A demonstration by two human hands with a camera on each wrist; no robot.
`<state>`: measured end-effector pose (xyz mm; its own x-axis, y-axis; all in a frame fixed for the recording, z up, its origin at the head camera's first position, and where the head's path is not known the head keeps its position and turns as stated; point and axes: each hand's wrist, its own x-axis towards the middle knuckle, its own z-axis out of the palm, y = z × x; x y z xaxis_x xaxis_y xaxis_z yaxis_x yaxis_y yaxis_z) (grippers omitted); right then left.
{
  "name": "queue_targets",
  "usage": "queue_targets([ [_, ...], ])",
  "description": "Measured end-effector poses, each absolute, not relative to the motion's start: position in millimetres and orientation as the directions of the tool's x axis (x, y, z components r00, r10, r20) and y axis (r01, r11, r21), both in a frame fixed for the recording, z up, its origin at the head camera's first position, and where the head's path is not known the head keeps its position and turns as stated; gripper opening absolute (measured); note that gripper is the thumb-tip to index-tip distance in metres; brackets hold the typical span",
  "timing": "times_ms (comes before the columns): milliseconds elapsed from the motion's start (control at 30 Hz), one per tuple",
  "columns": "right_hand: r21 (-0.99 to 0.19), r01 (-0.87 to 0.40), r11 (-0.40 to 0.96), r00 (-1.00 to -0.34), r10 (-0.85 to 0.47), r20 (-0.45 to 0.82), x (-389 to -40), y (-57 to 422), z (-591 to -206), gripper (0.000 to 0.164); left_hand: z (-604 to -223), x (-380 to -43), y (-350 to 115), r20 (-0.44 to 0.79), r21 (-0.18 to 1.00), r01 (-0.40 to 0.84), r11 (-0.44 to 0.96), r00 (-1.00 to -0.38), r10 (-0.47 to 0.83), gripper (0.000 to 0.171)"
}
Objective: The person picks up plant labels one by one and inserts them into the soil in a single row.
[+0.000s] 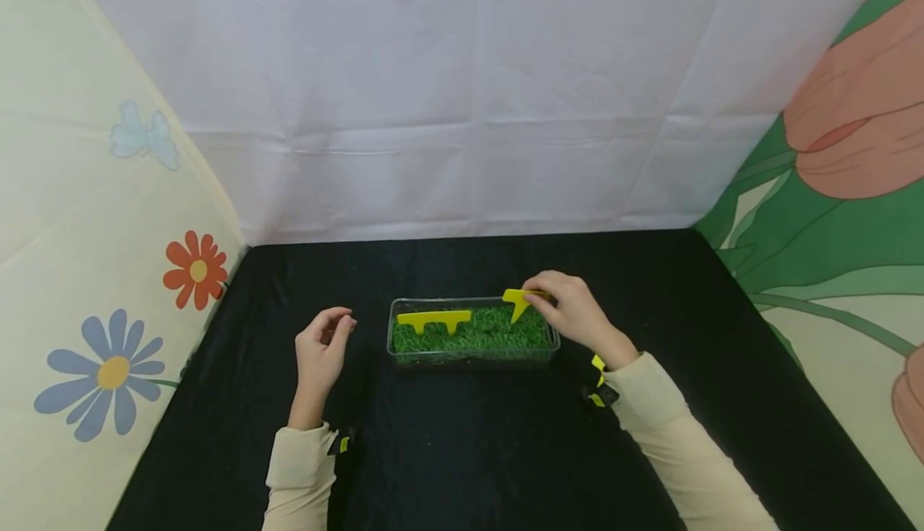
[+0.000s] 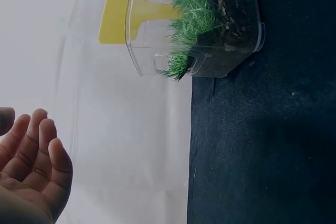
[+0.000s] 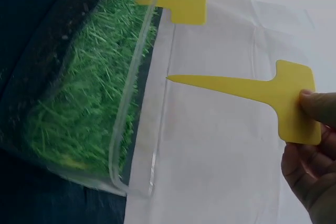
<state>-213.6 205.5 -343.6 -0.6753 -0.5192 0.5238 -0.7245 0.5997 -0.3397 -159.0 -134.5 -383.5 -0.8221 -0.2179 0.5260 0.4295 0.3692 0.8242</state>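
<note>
My right hand (image 1: pixel 575 310) pinches a yellow T-shaped plant label (image 3: pixel 295 108) between thumb and fingers, above the right part of a clear plastic tub (image 1: pixel 469 361). In the right wrist view, the label's pointed stem reaches toward the tub and stays apart from the grass. Green grass (image 1: pixel 498 341) grows in dark soil (image 2: pixel 226 3) inside the tub. Toward its left end, yellow plant labels (image 1: pixel 433 318) stand upright side by side, stems down in the grass. To the left of the tub, my left hand (image 1: pixel 320 354) is raised with fingers loosely bent, holding nothing.
Black cloth (image 1: pixel 447 451) covers the table beneath the tub. A white cloth backdrop (image 1: pixel 462 114) hangs behind it. Flower-printed panels stand on the left (image 1: pixel 108 218) and right (image 1: pixel 852 234). Each wrist wears a small black camera mount.
</note>
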Motion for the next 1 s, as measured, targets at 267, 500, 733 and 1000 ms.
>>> queue_targets([
  [267, -0.356, -0.716, 0.6, -0.69, -0.532, 0.492, -217.6, 192.2, -355.7, 0.01, -400.8, -164.8, -139.7, 0.493, 0.848, 0.407, 0.339, -0.84, -0.226, 0.008],
  [500, -0.347, -0.72, 0.601, -0.689, -0.556, 0.466, -220.2, 183.6, -366.2, 0.01, -422.5, -173.6, -147.4, 0.493, 0.85, 0.412, 0.328, -0.84, -0.225, 0.009],
  [733, -0.327, -0.722, 0.61, -0.687, -0.573, 0.446, -223.2, 178.4, -376.0, 0.01, -422.4, -172.8, -148.0, 0.491, 0.853, 0.409, 0.325, -0.84, -0.232, 0.009],
  [1000, -0.324, -0.718, 0.617, -0.692, -0.579, 0.432, -225.1, 175.5, -382.1, 0.01, -398.4, -159.9, -139.4, 0.506, 0.843, 0.423, 0.333, -0.832, -0.226, 0.007],
])
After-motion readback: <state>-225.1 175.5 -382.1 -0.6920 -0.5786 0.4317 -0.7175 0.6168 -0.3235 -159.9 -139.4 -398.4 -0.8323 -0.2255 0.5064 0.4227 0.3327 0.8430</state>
